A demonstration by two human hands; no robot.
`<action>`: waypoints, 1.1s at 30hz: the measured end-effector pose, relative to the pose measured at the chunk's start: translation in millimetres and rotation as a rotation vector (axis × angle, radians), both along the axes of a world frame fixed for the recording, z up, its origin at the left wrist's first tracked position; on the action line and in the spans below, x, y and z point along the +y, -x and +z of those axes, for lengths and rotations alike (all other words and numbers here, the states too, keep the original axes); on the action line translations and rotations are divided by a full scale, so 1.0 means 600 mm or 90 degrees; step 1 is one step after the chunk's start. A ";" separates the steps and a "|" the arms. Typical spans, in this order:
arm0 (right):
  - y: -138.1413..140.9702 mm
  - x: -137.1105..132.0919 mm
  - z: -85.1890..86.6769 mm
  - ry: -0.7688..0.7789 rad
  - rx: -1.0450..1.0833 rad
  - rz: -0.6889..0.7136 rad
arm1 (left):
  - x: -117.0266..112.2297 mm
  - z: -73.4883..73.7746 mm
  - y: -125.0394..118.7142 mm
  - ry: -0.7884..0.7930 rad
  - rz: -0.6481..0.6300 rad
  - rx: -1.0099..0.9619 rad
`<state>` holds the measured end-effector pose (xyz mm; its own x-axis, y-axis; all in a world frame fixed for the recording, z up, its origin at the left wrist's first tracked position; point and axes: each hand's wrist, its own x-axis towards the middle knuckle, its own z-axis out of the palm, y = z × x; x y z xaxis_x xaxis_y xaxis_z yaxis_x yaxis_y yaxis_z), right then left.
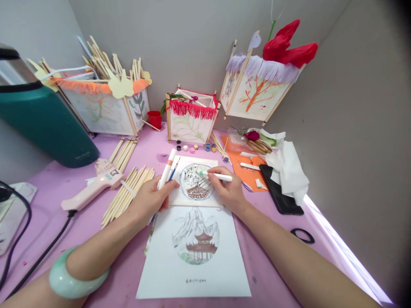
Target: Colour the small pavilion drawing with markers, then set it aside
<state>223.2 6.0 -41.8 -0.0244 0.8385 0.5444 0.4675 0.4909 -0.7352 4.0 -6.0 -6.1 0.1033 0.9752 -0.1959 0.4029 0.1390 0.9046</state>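
Note:
My right hand (228, 189) is closed around a white marker (222, 176) with a green tip. That tip meets the round drawing (198, 182) of brown roofs and dark strokes inside a blue ring, on a small white sheet (210, 162). My left hand (154, 196) is wrapped round another white marker (167, 169) with an orange band, standing up at the drawing's left edge. A thin blue paintbrush (174, 169) sticks up beside it, seemingly in the same grip. Below lies a printed reference picture (157, 273) of a pavilion and mountains.
Wooden sticks (123, 196) and a pink glue gun (96, 188) lie left, near a teal bottle (41, 119). Paper lanterns (189, 127) stand behind small paint pots (192, 150). On the right are orange paper (236, 160), a black phone (279, 192), tissues (292, 167) and a black ring (302, 235).

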 end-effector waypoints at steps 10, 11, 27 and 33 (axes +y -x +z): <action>0.002 0.000 0.002 0.004 -0.020 0.021 | 0.001 0.004 -0.006 0.005 0.009 0.009; 0.002 0.000 0.002 0.000 -0.021 0.021 | 0.001 0.003 -0.006 0.004 0.007 0.010; 0.002 -0.001 0.003 -0.007 -0.003 -0.006 | -0.002 0.007 -0.006 0.005 0.007 0.006; 0.002 -0.002 0.003 -0.010 -0.013 0.008 | -0.003 0.009 -0.006 0.000 0.007 0.009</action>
<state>221.8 5.0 -39.8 -0.0459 0.8298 0.5561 0.4764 0.5075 -0.7180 7.9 -7.5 -0.6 0.0898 0.9763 -0.1971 0.4140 0.1434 0.8989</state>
